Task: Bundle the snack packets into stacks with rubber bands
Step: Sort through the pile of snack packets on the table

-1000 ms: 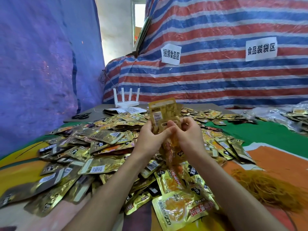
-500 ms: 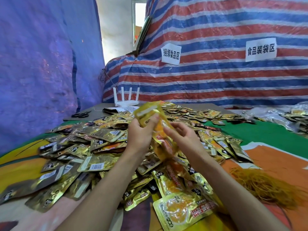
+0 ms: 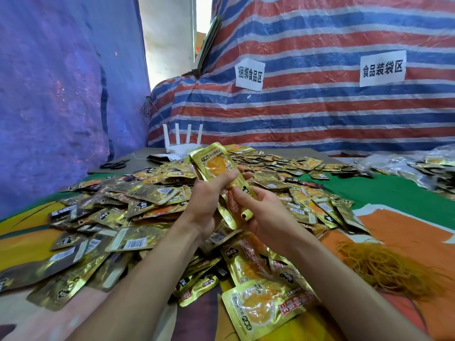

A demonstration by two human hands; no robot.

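The desk [image 3: 406, 198] carries a broad loose pile of snack packets [image 3: 147, 200] spread from its left edge to past its middle, with a tangled heap of rubber bands [image 3: 384, 264] lying apart on the orange cloth to the person's right. The packets are flat foil pouches: judged light, flexible and glossy, so they are likely to slide over one another when stacked. A stack is best gripped across its width near the middle, with pressure on both faces, not by the sealed ends. The held stack [image 3: 219, 168] is raised above the middle of the pile, tilted with its top end leaning away and to the left. The left hand [image 3: 204, 205] grips its middle, thumb laid across the front face and fingers hidden behind. The right hand [image 3: 261, 212] is turned palm up under the lower end, partly curled, with its fingers touching the front edge and its palm cradling the bottom. Both hands are closed round the stack. Whether a rubber band is already on the stack cannot be told from here.
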